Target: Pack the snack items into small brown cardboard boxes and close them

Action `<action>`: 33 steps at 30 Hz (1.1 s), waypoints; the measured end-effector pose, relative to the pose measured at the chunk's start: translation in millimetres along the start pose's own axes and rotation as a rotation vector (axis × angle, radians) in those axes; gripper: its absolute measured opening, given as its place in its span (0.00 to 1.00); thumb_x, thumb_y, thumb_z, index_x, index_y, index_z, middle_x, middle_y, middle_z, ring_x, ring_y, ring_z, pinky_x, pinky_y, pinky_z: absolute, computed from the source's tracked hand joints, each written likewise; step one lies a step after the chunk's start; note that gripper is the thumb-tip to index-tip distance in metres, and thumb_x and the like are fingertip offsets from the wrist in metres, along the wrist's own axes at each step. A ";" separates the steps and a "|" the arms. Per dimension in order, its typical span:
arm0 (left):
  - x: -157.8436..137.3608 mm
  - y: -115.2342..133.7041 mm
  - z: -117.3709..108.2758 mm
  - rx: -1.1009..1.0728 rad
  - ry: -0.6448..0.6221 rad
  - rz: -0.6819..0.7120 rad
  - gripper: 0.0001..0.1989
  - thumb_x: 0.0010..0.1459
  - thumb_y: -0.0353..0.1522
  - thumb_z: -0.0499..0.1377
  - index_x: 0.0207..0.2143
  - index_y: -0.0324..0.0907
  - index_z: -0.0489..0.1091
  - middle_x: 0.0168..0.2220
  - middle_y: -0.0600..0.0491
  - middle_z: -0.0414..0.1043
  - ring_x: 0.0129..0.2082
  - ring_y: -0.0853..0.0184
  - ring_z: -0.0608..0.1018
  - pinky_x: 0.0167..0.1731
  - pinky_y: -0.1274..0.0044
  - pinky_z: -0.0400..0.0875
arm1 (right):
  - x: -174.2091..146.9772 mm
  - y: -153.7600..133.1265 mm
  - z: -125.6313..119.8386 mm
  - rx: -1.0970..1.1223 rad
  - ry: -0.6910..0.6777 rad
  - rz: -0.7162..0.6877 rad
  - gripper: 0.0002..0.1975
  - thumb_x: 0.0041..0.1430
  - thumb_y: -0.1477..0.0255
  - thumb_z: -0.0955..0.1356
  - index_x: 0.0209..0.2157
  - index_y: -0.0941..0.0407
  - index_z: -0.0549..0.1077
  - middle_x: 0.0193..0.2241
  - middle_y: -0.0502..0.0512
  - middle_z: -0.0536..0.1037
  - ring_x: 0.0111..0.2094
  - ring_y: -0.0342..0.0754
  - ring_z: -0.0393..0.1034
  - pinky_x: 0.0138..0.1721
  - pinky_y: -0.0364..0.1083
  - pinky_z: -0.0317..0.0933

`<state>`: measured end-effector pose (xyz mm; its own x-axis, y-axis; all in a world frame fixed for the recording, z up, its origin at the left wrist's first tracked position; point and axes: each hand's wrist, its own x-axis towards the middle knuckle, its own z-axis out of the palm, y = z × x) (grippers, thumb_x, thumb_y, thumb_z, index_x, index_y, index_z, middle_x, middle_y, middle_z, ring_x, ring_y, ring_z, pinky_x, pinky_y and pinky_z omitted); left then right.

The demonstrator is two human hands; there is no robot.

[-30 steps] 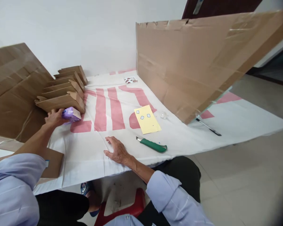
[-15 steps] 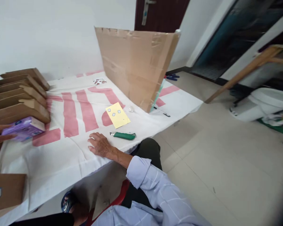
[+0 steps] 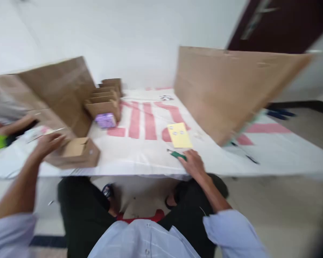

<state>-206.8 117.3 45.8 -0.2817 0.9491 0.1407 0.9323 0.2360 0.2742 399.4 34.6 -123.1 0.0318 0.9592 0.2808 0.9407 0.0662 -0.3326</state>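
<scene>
Green-handled utility knife point(image 3: 177, 155), slim, on white tablecloth point(image 3: 140, 157) close to front edge; silvery nose points left and slightly away; exposed blade length too blurred to tell; rear of handle hidden at right hand point(image 3: 194, 163), firmness of grip unclear; small brown cardboard box point(image 3: 79, 163) farther left, beside same edge; lighter tan panel on top, small pale label on right end; far-left corner under left hand point(image 3: 50, 143), contact unclear.
</scene>
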 end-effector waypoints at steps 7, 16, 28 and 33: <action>-4.3 -74.4 0.8 -0.170 0.182 -0.205 0.21 0.69 0.40 0.56 0.52 0.36 0.80 0.53 0.41 0.84 0.56 0.52 0.82 0.60 0.68 0.73 | 10.3 44.7 12.8 -0.165 -0.066 -0.139 0.17 0.70 0.61 0.65 0.46 0.55 0.81 0.47 0.66 0.83 0.49 0.64 0.76 0.47 0.57 0.68; -18.3 -96.3 6.8 -0.376 0.132 -0.162 0.18 0.57 0.38 0.61 0.46 0.41 0.83 0.50 0.45 0.86 0.53 0.51 0.82 0.58 0.67 0.73 | 8.6 73.3 -12.2 -0.301 -0.057 -0.061 0.21 0.70 0.62 0.61 0.46 0.54 0.83 0.47 0.67 0.84 0.50 0.67 0.78 0.45 0.61 0.72; -94.6 -52.1 49.1 -0.697 0.054 0.148 0.32 0.57 0.50 0.66 0.59 0.42 0.77 0.60 0.42 0.75 0.59 0.49 0.77 0.58 0.63 0.76 | 18.3 21.9 -4.5 -0.341 -0.058 0.002 0.20 0.70 0.64 0.63 0.53 0.53 0.82 0.53 0.69 0.81 0.54 0.67 0.76 0.48 0.63 0.72; -123.1 -26.9 65.1 -0.876 0.019 0.150 0.34 0.54 0.50 0.69 0.59 0.45 0.71 0.61 0.42 0.73 0.59 0.49 0.77 0.46 0.66 0.78 | 10.7 34.3 -9.1 -0.375 -0.076 0.074 0.23 0.72 0.61 0.61 0.54 0.55 0.82 0.54 0.70 0.81 0.56 0.68 0.76 0.49 0.61 0.72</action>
<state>-182.4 7.7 -40.9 -0.1817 0.9519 0.2467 0.4531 -0.1416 0.8801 435.0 44.7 -123.3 0.0920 0.9762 0.1966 0.9955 -0.0951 0.0064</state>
